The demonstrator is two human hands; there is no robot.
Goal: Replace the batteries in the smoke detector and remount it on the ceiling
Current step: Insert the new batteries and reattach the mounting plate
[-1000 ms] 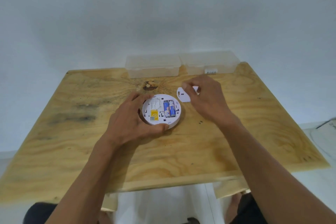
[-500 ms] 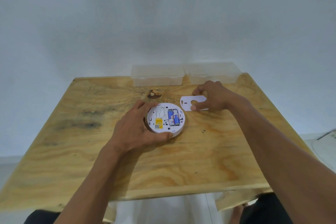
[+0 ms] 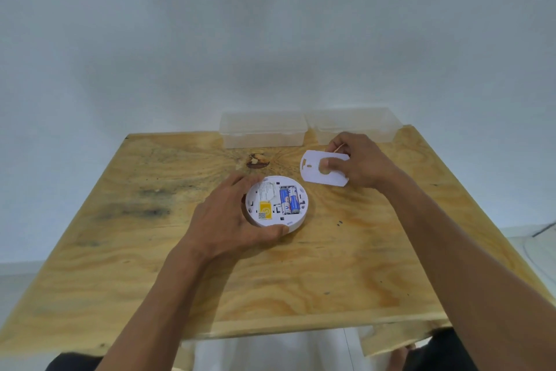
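Both forearms are bare, with no sleeves, watch or rings visible. The left hand (image 3: 228, 220) and right hand (image 3: 358, 163) wear no gloves. Dark clothing shows below the tabletop's near edge.

Cover (image 3: 323, 170) right of detector (image 3: 276, 201)

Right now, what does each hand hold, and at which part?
Left hand grips the smoke detector by its rim; right hand pinches the mounting plate at its right edge.

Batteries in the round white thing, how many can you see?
2. Both blue batteries lie side by side in the open smoke detector: one on the left, one on the right. More may be hidden elsewhere.
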